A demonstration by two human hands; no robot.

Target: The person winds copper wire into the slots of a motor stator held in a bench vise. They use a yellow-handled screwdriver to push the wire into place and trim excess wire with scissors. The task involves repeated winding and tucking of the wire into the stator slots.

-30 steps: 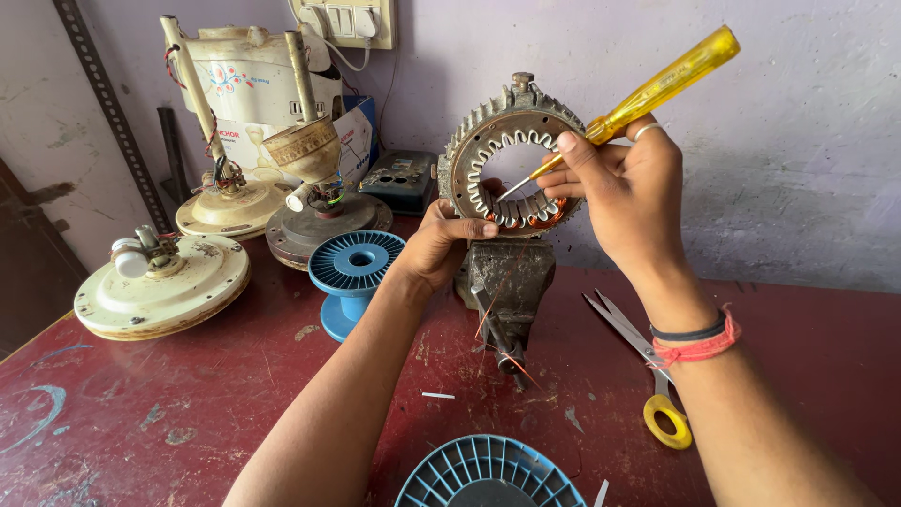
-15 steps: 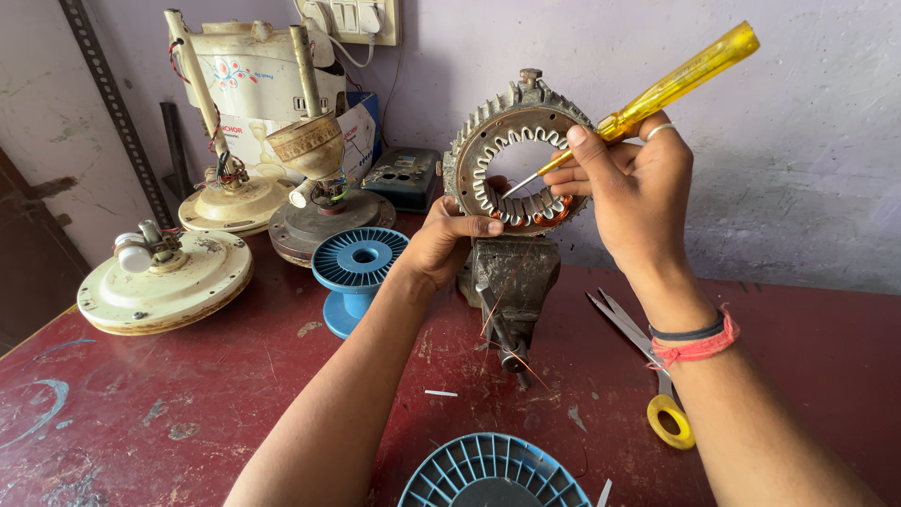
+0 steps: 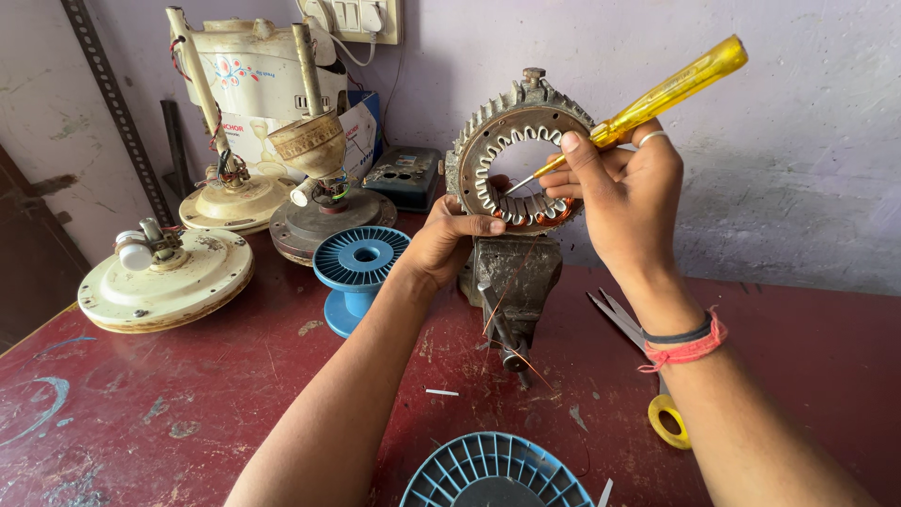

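A round toothed metal stator ring [image 3: 488, 131] stands upright, clamped in a grey bench vise [image 3: 511, 277] on the red table [image 3: 188, 394]. My left hand [image 3: 446, 239] grips the ring's lower left edge, thumb across its face. My right hand [image 3: 624, 192] holds a yellow-handled screwdriver [image 3: 671, 89]. Its tip pokes into the slots at the ring's lower inner rim, where copper wire shows. A thin copper strand hangs down past the vise.
A blue spool [image 3: 359, 268] stands left of the vise, another blue spool [image 3: 497, 474] at the near edge. Cream ceiling-fan housings [image 3: 164, 282] and motor parts [image 3: 314, 160] crowd the back left. Scissors with yellow handles [image 3: 652, 376] lie at right. The wall is close behind.
The view has shifted slightly. My right hand and the screwdriver have tilted a little at the ring; my left hand stays on the ring's edge.
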